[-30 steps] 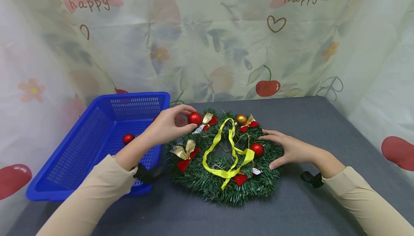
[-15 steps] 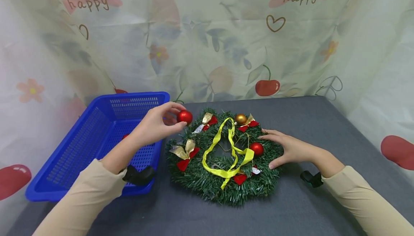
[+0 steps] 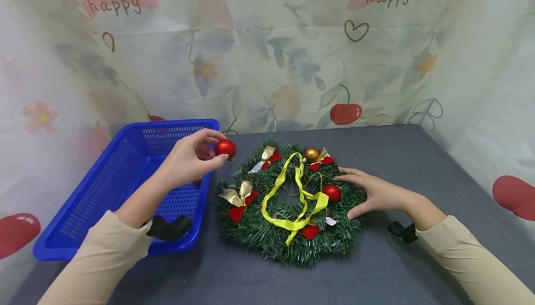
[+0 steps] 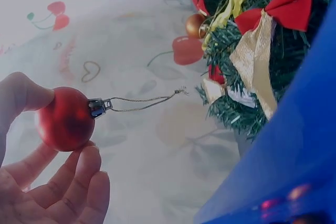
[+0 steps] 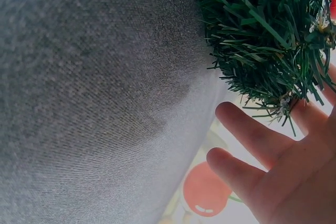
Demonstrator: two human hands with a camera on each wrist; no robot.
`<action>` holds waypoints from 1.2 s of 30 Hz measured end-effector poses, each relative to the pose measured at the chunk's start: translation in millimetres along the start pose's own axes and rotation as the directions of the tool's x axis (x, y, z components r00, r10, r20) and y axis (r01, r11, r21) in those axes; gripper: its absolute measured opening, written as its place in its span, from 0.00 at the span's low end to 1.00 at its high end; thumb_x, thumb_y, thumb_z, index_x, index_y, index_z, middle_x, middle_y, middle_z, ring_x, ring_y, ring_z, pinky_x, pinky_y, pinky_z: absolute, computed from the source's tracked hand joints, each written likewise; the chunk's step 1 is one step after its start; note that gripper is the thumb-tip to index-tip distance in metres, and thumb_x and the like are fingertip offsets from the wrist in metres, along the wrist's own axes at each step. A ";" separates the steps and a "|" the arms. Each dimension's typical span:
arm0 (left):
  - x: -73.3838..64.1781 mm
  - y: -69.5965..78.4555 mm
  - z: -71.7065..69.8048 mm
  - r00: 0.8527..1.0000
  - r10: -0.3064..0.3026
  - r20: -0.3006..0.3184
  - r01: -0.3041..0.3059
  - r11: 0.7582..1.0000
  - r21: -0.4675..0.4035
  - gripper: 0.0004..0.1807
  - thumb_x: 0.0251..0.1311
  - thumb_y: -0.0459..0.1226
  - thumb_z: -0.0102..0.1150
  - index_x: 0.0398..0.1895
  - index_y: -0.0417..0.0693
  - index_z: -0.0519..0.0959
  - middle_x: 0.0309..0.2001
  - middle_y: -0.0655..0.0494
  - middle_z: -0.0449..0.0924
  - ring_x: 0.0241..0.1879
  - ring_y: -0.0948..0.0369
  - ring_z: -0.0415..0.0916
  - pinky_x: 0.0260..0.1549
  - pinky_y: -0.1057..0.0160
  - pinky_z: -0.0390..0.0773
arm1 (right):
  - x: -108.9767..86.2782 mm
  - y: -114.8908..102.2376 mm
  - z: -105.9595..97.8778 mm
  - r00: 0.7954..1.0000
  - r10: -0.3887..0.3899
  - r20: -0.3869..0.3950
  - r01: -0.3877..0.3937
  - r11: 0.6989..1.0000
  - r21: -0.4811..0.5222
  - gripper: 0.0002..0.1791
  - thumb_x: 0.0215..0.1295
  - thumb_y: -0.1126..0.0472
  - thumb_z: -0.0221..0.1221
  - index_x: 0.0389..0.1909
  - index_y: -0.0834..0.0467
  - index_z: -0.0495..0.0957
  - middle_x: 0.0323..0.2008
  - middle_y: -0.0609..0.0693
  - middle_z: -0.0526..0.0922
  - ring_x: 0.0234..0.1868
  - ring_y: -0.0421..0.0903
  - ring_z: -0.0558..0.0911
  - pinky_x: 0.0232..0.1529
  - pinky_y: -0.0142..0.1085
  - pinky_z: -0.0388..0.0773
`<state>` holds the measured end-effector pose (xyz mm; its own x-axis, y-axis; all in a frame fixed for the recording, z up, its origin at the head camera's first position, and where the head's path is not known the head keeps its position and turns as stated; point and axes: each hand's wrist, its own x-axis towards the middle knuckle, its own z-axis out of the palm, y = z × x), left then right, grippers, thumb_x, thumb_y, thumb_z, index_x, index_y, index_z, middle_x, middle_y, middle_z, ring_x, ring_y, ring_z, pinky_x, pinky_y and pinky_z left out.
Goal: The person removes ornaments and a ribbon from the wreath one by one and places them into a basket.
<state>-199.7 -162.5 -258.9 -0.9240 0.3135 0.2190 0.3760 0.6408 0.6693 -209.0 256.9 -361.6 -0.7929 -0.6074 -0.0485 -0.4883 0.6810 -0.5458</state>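
Note:
A shiny red Christmas ball [image 3: 225,149] is pinched between the thumb and fingertips of my left hand [image 3: 185,158], above the right side of the blue basket. In the left wrist view the ball [image 4: 65,119] shows its silver cap [image 4: 97,107] and a thin cord loop [image 4: 142,103]. A green tinsel wreath [image 3: 288,249] lies on the table with gold and red bows, a gold ball [image 3: 311,154], another red ball [image 3: 332,193] and a yellow ribbon [image 3: 277,221] on it. My right hand [image 3: 376,196] rests at its right edge, fingers extended; the right wrist view shows two of them off the tinsel [image 5: 262,40].
A blue plastic basket [image 3: 56,250] stands at the left, and my left forearm passes over it. A few small balls inside are mostly hidden. Grey cloth [image 3: 388,147] covers the table. A patterned curtain [image 3: 271,54] closes off the back and sides.
My left hand has drawn the red ball leftward, away from the wreath's upper left edge and toward the basket. The right hand and the wreath have stayed in place.

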 end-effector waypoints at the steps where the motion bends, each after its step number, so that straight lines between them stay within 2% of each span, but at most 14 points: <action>1: -0.6 -0.9 -1.5 1.000 -0.001 -0.002 0.001 1.000 0.003 0.19 0.56 0.39 0.61 0.52 0.50 0.74 0.47 0.48 0.80 0.37 0.57 0.78 0.35 0.63 0.78 | -0.1 -0.3 0.0 1.000 -0.001 -0.001 0.001 1.000 0.000 0.46 0.45 0.41 0.69 0.65 0.57 0.65 0.71 0.63 0.52 0.68 0.67 0.57 0.58 0.63 0.63; 6: -4.4 -4.9 -7.7 1.000 -0.015 -0.014 0.015 1.000 0.022 0.19 0.57 0.39 0.60 0.52 0.48 0.73 0.47 0.46 0.80 0.38 0.55 0.77 0.32 0.63 0.76 | -0.4 -1.2 -0.3 1.000 0.001 0.000 -0.001 1.000 0.002 0.46 0.45 0.41 0.69 0.65 0.57 0.65 0.71 0.63 0.51 0.68 0.67 0.57 0.58 0.64 0.63; 21: -10.1 -21.1 -16.7 0.998 -0.046 -0.046 0.048 0.998 0.041 0.20 0.58 0.40 0.60 0.53 0.45 0.73 0.47 0.45 0.80 0.39 0.55 0.78 0.34 0.66 0.76 | -0.6 0.9 0.2 1.000 0.006 0.004 -0.006 1.000 0.006 0.46 0.45 0.42 0.69 0.65 0.57 0.64 0.71 0.63 0.51 0.68 0.67 0.56 0.58 0.64 0.63; 26: -12.1 -29.8 -20.5 0.996 -0.064 -0.062 0.068 0.996 0.060 0.21 0.59 0.43 0.59 0.54 0.45 0.73 0.47 0.44 0.81 0.40 0.54 0.78 0.38 0.64 0.76 | -0.4 0.6 0.3 1.000 0.004 0.004 -0.004 1.000 0.011 0.46 0.46 0.42 0.69 0.65 0.57 0.64 0.71 0.64 0.51 0.68 0.67 0.56 0.58 0.64 0.62; 32: -15.4 -39.2 -25.8 0.993 -0.091 -0.070 0.096 0.992 0.080 0.22 0.61 0.45 0.57 0.56 0.45 0.72 0.51 0.43 0.79 0.43 0.51 0.78 0.39 0.61 0.77 | -0.8 0.2 0.5 1.000 -0.004 -0.003 0.004 1.000 0.008 0.46 0.46 0.43 0.69 0.65 0.57 0.64 0.71 0.64 0.51 0.68 0.67 0.57 0.58 0.64 0.63; 36: -17.1 -44.8 -28.7 0.992 -0.105 -0.064 0.111 0.990 0.083 0.25 0.62 0.47 0.56 0.58 0.44 0.70 0.52 0.40 0.78 0.45 0.49 0.78 0.41 0.55 0.79 | -0.8 0.2 0.1 1.000 -0.003 0.001 0.003 1.000 0.011 0.46 0.46 0.43 0.69 0.65 0.57 0.64 0.71 0.64 0.51 0.68 0.68 0.56 0.58 0.64 0.63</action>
<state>-202.7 -216.7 -272.3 -0.9610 0.1985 0.1923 0.2760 0.7275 0.6281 -208.4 257.5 -361.8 -0.7912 -0.6097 -0.0475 -0.4866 0.6748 -0.5549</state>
